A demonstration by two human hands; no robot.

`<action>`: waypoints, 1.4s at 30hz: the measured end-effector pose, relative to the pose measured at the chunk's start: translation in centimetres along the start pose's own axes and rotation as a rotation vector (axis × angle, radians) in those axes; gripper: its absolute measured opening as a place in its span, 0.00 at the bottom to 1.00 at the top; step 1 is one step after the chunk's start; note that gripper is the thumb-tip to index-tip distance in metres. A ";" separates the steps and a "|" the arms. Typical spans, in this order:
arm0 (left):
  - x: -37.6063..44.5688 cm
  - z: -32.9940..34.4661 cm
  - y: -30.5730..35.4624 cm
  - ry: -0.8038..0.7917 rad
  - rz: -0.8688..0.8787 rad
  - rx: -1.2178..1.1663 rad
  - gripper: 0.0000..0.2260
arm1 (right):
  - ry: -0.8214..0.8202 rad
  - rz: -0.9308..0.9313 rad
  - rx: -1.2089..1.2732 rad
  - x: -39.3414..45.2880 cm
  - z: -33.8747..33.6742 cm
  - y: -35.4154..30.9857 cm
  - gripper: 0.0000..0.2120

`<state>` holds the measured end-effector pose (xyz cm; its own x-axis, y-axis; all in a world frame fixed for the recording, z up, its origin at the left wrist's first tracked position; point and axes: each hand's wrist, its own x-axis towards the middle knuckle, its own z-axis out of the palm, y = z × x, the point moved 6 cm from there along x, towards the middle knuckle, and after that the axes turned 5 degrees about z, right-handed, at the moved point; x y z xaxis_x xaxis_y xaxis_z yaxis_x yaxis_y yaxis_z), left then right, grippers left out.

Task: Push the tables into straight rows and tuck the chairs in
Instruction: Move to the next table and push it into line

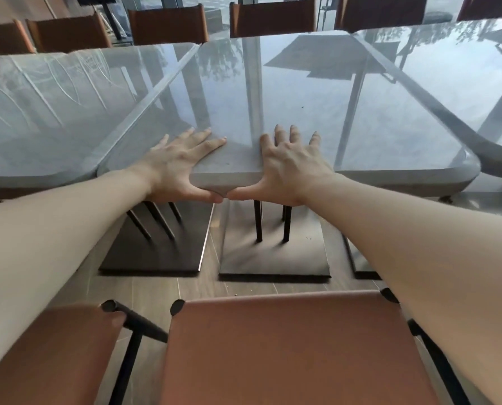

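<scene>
Now both hands are flat and spread on the middle table, left hand and right hand, thumbs hooked under its near edge. Its glossy grey top sits between two matching tables, a brown chair just in front.

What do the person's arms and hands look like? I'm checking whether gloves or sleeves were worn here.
Both the left hand and right hand are bare: no gloves, rings, watch or bracelets visible. Both forearms are uncovered as far as the picture shows, with no sleeve in view. Fingers have short nails.
</scene>
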<state>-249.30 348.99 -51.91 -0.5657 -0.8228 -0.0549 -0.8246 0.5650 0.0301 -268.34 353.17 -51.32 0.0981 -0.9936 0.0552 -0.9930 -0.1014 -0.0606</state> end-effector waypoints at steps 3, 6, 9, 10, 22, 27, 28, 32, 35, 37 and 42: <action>-0.1 -0.2 0.3 0.006 -0.026 0.000 0.56 | -0.015 0.002 0.014 0.0 -0.1 0.2 0.67; -0.4 -0.6 0.7 -0.056 -0.069 0.032 0.57 | -0.036 -0.010 0.022 0.2 -0.2 0.1 0.69; -0.1 -2.8 2.2 -0.198 -0.138 0.148 0.57 | -0.110 0.006 0.030 0.4 -0.2 0.2 0.70; 0.2 -3.6 3.1 -0.241 -0.160 0.215 0.57 | -0.151 0.009 0.021 0.4 -0.2 0.2 0.69; -4.5 -16.4 21.1 -0.104 -0.269 -0.473 0.21 | -0.167 0.313 1.180 -10.2 -17.5 7.8 0.20; -10.9 -27.1 31.4 0.245 -0.236 -0.975 0.10 | 0.046 0.354 1.439 -21.9 -28.0 10.2 0.15; -12.8 -28.7 33.6 0.278 -0.224 -1.078 0.08 | 0.067 0.364 1.481 -24.5 -30.0 10.5 0.14; -21.4 -33.6 40.2 0.406 -0.155 -1.284 0.10 | 0.161 0.340 1.516 -35.1 -37.1 11.8 0.10; -27.2 -36.0 44.1 0.471 -0.117 -1.306 0.10 | 0.227 0.331 1.497 -42.4 -40.7 12.6 0.12; -30.1 -37.3 46.7 0.487 -0.082 -1.296 0.11 | 0.252 0.351 1.520 -46.9 -42.2 13.1 0.13; -33.7 -39.8 53.0 0.489 -0.013 -1.269 0.12 | 0.315 0.417 1.575 -55.6 -44.7 15.1 0.14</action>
<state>-274.14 404.15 -8.77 -0.2835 -0.9153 0.2860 -0.1181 0.3293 0.9368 -291.69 409.06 -10.75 -0.3512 -0.9351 -0.0479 0.1093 0.0099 -0.9940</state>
